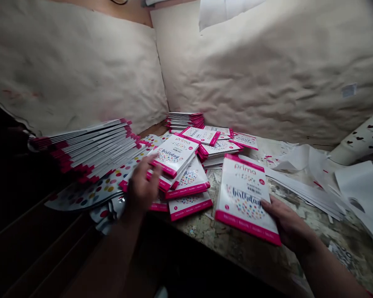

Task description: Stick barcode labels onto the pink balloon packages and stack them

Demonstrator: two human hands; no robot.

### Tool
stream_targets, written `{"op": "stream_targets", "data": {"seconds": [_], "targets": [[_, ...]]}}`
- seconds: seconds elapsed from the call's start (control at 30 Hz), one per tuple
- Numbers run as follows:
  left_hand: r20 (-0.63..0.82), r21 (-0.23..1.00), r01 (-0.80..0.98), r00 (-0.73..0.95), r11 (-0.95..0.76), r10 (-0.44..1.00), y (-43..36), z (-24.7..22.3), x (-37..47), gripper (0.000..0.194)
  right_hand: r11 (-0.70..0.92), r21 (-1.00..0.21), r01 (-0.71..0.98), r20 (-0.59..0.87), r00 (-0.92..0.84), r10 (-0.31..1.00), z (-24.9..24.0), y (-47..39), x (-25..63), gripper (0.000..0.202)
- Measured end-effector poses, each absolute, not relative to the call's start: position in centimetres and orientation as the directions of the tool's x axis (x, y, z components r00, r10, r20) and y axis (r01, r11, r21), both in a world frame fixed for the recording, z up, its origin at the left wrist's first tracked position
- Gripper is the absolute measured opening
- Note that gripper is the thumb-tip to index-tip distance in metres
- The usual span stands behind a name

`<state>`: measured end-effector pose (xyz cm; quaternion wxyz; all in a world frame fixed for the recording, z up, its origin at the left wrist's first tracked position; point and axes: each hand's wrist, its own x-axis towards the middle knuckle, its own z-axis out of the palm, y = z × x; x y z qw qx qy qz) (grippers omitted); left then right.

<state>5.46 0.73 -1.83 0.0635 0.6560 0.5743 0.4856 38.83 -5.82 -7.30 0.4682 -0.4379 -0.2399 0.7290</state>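
A printed birthday packet (pixel 245 194) is held by its lower right edge in the right hand (pixel 290 225), thumb laid over the front and forearm reaching in from the lower right. The left hand (pixel 144 186) is extended with fingers spread at the near side of a pile of similar packets (pixel 189 188); whether any is gripped cannot be told. The pile is flanked by a fanned stack (pixel 93 149) at left and paper strips (pixel 304 192) at right.

Far right: white tumbler (pixel 359 138) w/ dark hearts, near wall (pixel 267 70); wall covered w/ wrinkled paper, small label (pixel 349 90) on right.
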Motion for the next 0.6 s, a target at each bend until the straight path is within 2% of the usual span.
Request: {"op": "stream_targets", "data": {"seconds": [0.07,0.13,0.23,0.3,0.47,0.6], "targets": [[0.377,0.668,0.737,-0.216,-0.103,0.901,4.4,0.6,1.3,0.048,-0.398,-0.762,-0.511,-0.357,-0.180,0.916,-5.7,-3.0,35.8,0.048],[0.044,0.642,0.756,-0.206,0.130,0.978,7.8,2.0,-1.1,0.045,-0.401,-0.752,-0.524,-0.321,-0.239,0.916,-4.3,0.3,31.5,0.043],[-0.178,0.593,0.764,-0.184,0.255,0.967,10.8,2.3,-1.8,0.041,-0.495,-0.730,-0.472,-0.458,-0.201,0.866,-2.8,4.8,25.1,0.036],[-0.221,0.576,0.770,-0.176,0.274,0.959,11.5,2.1,-1.6,0.040,-0.518,-0.725,-0.454,-0.497,-0.176,0.850,-2.4,6.8,21.9,0.032],[-0.224,0.574,0.781,-0.142,0.248,0.964,10.2,1.1,-1.8,0.044,-0.475,-0.731,-0.490,-0.475,-0.135,0.870,-2.1,8.8,19.1,0.027],[-0.283,0.637,0.748,0.000,0.188,0.959,7.8,0.3,-1.7,0.044,-0.509,-0.751,-0.420,-0.469,-0.203,0.860,-2.7,9.2,19.9,0.019]]}}
